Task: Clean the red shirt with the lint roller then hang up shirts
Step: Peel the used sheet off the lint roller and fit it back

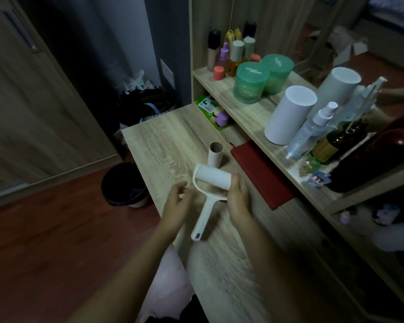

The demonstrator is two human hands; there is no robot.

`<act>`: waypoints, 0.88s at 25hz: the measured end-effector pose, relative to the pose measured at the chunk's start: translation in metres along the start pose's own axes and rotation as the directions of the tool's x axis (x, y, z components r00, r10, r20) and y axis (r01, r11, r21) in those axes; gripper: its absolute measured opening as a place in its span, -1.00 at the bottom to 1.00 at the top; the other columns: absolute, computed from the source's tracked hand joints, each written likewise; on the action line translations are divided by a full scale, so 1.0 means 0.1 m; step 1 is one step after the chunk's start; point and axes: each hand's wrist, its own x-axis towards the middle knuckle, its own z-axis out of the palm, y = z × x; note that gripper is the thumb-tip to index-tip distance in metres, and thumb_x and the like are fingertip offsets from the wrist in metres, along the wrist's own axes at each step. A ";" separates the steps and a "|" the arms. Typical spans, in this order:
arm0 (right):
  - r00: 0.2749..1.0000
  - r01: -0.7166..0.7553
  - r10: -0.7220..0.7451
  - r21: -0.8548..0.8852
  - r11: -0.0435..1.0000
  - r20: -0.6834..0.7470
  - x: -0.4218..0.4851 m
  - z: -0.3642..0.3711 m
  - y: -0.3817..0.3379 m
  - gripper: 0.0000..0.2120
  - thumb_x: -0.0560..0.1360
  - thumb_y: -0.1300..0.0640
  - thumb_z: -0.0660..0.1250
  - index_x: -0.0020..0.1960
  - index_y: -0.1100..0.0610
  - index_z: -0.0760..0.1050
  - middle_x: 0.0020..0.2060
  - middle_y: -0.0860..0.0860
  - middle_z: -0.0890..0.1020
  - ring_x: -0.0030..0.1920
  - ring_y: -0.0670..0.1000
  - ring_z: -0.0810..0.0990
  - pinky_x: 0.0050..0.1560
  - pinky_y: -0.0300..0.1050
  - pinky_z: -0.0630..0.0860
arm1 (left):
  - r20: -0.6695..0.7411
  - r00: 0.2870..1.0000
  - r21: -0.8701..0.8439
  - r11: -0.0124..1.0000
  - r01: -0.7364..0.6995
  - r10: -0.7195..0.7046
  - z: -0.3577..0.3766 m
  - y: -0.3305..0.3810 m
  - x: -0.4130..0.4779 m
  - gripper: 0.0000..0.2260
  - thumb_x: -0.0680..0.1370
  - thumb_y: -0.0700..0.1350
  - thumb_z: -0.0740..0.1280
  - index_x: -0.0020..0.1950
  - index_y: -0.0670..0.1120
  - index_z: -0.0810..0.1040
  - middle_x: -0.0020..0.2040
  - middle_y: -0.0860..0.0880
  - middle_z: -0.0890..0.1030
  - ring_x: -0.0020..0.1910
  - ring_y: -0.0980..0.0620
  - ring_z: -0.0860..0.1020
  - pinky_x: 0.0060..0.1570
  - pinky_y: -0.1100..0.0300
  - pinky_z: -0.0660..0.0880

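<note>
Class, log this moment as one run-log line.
left hand: holds lint roller frame | right hand: grips roll end | cardboard tube: upright on desk

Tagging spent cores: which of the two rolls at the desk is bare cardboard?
The brown tube standing upright on the desk, just behind the lint roller. The other is white, mounted on that roller, gripped by the right hand.

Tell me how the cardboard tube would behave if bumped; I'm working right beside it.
The cardboard tube looks hollow and thin-walled, so probably very light. Standing on end on the desk, it would likely tip easily, then roll on its round side.
</note>
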 end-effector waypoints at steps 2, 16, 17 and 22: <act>0.999 0.040 -0.038 -0.085 0.996 0.029 -0.06 -0.02 -0.05 -0.69 0.61 0.06 0.06 0.27 0.16 0.38 -0.05 0.09 0.55 -0.15 -0.03 0.54 -0.36 -0.31 0.44 | 0.107 0.994 -0.178 0.984 0.030 -0.011 -0.12 0.11 0.17 -0.62 0.45 0.12 0.30 0.24 0.05 0.43 0.12 -0.07 0.53 -0.04 0.08 0.53 -0.06 0.21 0.46; 0.980 0.199 -0.197 -0.169 0.965 0.026 -0.15 -0.02 -0.19 -0.71 0.60 0.10 0.06 0.24 0.18 0.40 0.08 0.17 0.53 -0.09 0.03 0.54 -0.44 -0.50 0.43 | 0.155 0.948 0.123 0.947 -0.297 0.277 -0.14 0.42 0.13 -0.57 0.25 0.18 0.49 -0.10 0.01 0.37 -0.14 -0.04 0.54 -0.17 -0.07 0.57 -0.19 0.02 0.55; 0.980 0.198 -0.195 -0.178 0.964 0.035 -0.16 -0.03 -0.19 -0.68 0.60 0.09 0.06 0.27 0.18 0.39 0.08 0.16 0.53 -0.11 -0.01 0.54 -0.44 -0.51 0.42 | 0.173 0.947 0.099 0.952 -0.288 0.269 -0.14 0.44 0.14 -0.56 0.23 0.17 0.50 -0.12 0.00 0.37 -0.13 -0.04 0.53 -0.17 -0.05 0.56 -0.20 0.03 0.54; 0.988 0.153 -0.150 -0.211 0.966 0.028 -0.22 -0.05 -0.18 -0.65 0.60 0.04 0.04 0.29 0.16 0.41 0.10 0.17 0.56 -0.09 0.01 0.54 -0.32 -0.29 0.41 | 0.248 0.944 -0.057 0.977 -0.207 0.215 -0.13 0.41 0.08 -0.55 0.22 0.07 0.54 -0.14 -0.03 0.32 -0.14 -0.03 0.48 -0.15 0.01 0.53 -0.23 0.10 0.49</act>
